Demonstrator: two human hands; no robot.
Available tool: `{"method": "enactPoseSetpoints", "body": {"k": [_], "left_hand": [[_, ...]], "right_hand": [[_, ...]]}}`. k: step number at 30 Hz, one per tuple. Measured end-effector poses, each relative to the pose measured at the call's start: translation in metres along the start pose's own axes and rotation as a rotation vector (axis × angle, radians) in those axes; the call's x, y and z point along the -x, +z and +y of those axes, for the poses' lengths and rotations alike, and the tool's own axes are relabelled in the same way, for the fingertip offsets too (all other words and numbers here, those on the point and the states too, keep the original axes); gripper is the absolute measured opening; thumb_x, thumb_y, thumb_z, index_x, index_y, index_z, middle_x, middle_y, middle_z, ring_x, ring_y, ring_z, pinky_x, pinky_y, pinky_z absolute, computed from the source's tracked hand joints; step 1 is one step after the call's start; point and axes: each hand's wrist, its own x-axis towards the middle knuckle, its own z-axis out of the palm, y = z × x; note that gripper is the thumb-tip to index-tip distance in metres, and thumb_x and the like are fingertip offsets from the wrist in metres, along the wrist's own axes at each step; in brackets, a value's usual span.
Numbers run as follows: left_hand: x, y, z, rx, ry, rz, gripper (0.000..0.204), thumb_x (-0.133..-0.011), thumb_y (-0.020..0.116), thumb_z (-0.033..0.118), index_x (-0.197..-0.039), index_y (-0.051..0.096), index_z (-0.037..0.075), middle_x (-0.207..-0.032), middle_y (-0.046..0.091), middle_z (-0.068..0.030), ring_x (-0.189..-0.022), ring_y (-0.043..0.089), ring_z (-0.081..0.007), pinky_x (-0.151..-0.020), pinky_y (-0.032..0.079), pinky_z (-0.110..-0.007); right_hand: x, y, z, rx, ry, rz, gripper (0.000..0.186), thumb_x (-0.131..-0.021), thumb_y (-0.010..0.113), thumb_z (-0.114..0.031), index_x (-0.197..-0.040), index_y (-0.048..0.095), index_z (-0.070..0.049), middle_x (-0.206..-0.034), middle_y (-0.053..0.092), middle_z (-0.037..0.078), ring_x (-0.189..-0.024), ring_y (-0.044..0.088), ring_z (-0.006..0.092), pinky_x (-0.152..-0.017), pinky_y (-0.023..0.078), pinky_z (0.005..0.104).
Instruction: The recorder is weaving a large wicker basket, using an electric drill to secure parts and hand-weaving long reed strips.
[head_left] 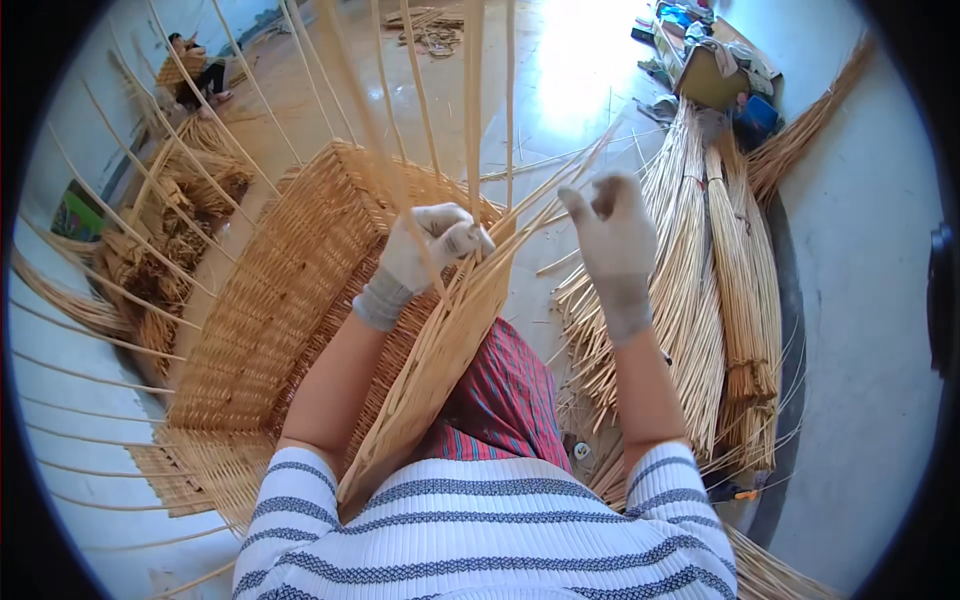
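A large unfinished wicker basket point(262, 300) leans across my lap, with long upright rods rising from its rim. My left hand point(432, 250), in a pale work glove with a grey cuff, is closed on wicker strands at the near rim, by the corner. Several loose strands point(535, 215) run from there up and to the right. My right hand point(614, 235), gloved alike, is raised to the right of the rim beside the strand ends. Its fingers are half curled, thumb apart, with nothing visible between them; they are slightly blurred.
Long bundles of wicker rods point(690, 270) lie on the floor at my right. Beyond them are a blue container point(757, 118) and piled odds and ends. More wicker heaps point(185, 215) lie along the left wall. Another person point(195, 72) sits at the far left.
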Motion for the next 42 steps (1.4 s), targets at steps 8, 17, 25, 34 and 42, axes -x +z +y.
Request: {"method": "enactPoseSetpoints", "body": {"k": [8, 17, 25, 34, 42], "left_hand": [[-0.001, -0.008, -0.008, -0.067, -0.054, -0.028, 0.040, -0.101, 0.056, 0.034, -0.088, 0.070, -0.002, -0.087, 0.069, -0.0065, -0.083, 0.064, -0.0137, -0.079, 0.051, -0.029], [0.008, 0.003, 0.000, -0.092, 0.132, -0.088, 0.028, -0.102, 0.050, 0.024, -0.120, 0.053, 0.002, -0.106, 0.057, -0.0032, -0.100, 0.052, -0.0125, -0.090, 0.044, -0.029], [-0.001, -0.008, -0.002, -0.653, 0.428, -0.094, 0.047, -0.102, 0.044, 0.041, -0.113, 0.070, 0.004, -0.127, 0.058, -0.0217, -0.117, 0.056, -0.0352, -0.103, 0.041, -0.042], [-0.011, -0.012, -0.006, -0.295, 0.205, -0.227, 0.049, -0.095, 0.057, 0.053, -0.111, 0.063, 0.007, -0.122, 0.066, -0.0178, -0.088, 0.065, -0.0225, -0.081, 0.051, -0.035], [-0.012, -0.021, 0.010, -0.378, 0.045, -0.216, 0.042, -0.079, 0.083, 0.027, -0.109, 0.062, 0.007, -0.139, 0.056, -0.0159, -0.117, 0.053, -0.0153, -0.090, 0.044, -0.030]], "right_hand": [[0.021, 0.008, 0.013, -0.783, 0.620, -0.574, 0.021, -0.095, 0.062, -0.023, -0.094, 0.065, -0.002, -0.073, 0.065, 0.006, -0.057, 0.056, 0.0111, -0.055, 0.047, 0.0222], [-0.006, 0.038, -0.051, -0.011, -0.618, 0.058, 0.063, -0.079, 0.067, -0.010, -0.140, 0.054, -0.016, -0.147, 0.042, 0.020, -0.130, 0.043, 0.0428, -0.112, 0.034, 0.0513], [-0.007, 0.047, 0.007, 0.000, -0.455, -0.248, 0.024, -0.093, 0.062, -0.019, -0.115, 0.061, -0.009, -0.092, 0.070, 0.008, -0.096, 0.066, 0.0274, -0.105, 0.040, 0.0474], [0.137, 0.025, -0.072, -0.154, -0.313, -0.532, 0.072, -0.058, 0.082, -0.065, -0.086, 0.058, -0.004, -0.086, 0.059, 0.016, -0.084, 0.058, 0.0381, -0.078, 0.046, 0.0480], [0.071, 0.015, -0.087, 0.097, -0.332, -1.079, 0.056, -0.073, 0.077, -0.057, -0.093, 0.063, -0.006, -0.085, 0.065, 0.015, -0.084, 0.066, 0.0349, -0.076, 0.053, 0.0463]]}}
